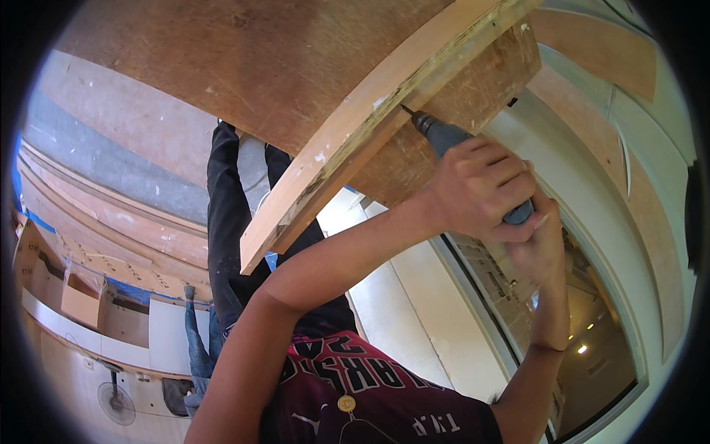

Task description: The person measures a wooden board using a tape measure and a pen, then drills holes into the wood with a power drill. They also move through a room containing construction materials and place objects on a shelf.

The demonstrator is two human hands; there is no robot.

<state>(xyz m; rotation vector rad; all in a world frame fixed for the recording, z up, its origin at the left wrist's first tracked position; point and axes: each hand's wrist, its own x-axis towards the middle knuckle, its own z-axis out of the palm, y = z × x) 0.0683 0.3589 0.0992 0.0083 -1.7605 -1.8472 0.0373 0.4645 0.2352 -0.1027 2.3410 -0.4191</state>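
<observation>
A grey power drill (452, 139) slants up and left, the tip of its thin bit (407, 110) at the side of a wooden strip (383, 130). My left hand (485, 186) is wrapped over the drill's body from above. Behind and below it, my right hand (535, 238) grips the rear of the drill, its fingers partly hidden by the left. The strip runs diagonally along a brown plywood panel (244, 61), with stained, paint-flecked wood along its edge. More plywood (477, 77) shows on the strip's far side. The drill's handle is mostly covered by my hands.
My legs (227, 194) stand under the panel's edge. At the right are a framed glass pane (593, 355) and curved pale panels (604, 139). Stacked boards (116, 205), open cabinet boxes (83, 299), a fan (116, 402) and another person's jeans-clad legs (197, 338) lie leftward.
</observation>
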